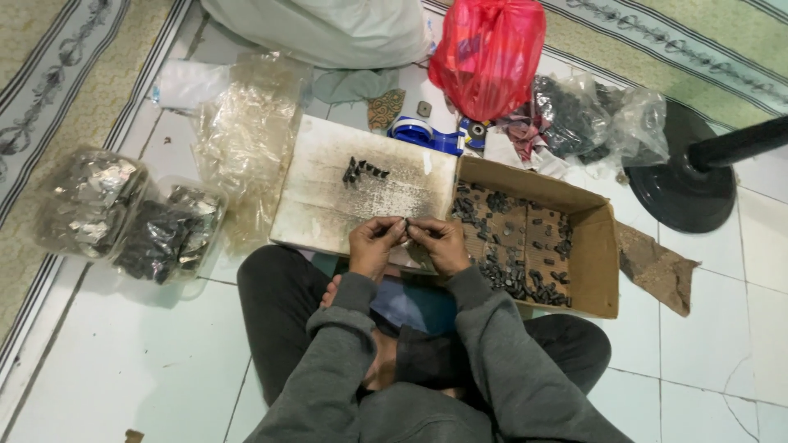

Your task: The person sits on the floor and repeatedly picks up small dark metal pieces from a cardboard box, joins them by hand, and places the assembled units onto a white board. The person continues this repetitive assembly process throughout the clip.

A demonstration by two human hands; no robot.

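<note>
I sit cross-legged on a tiled floor in grey sleeves. My left hand [373, 244] and my right hand [441, 244] meet over the near edge of a worn white board [328, 201], fingertips pinched together on a small dark part [405, 223] between them. A little pile of similar dark parts [362, 171] lies on the board farther away. To the right, an open cardboard box [595, 262] holds several small dark parts [513, 262] scattered on its bottom.
Clear bags of shiny and dark pieces [123, 217] lie at the left, with a crumpled clear plastic bag [246, 135] beside them. A red plastic bag [488, 53], blue tape dispenser [427, 133] and bags of dark parts [574, 115] sit beyond. A black round stand base [685, 184] is at right.
</note>
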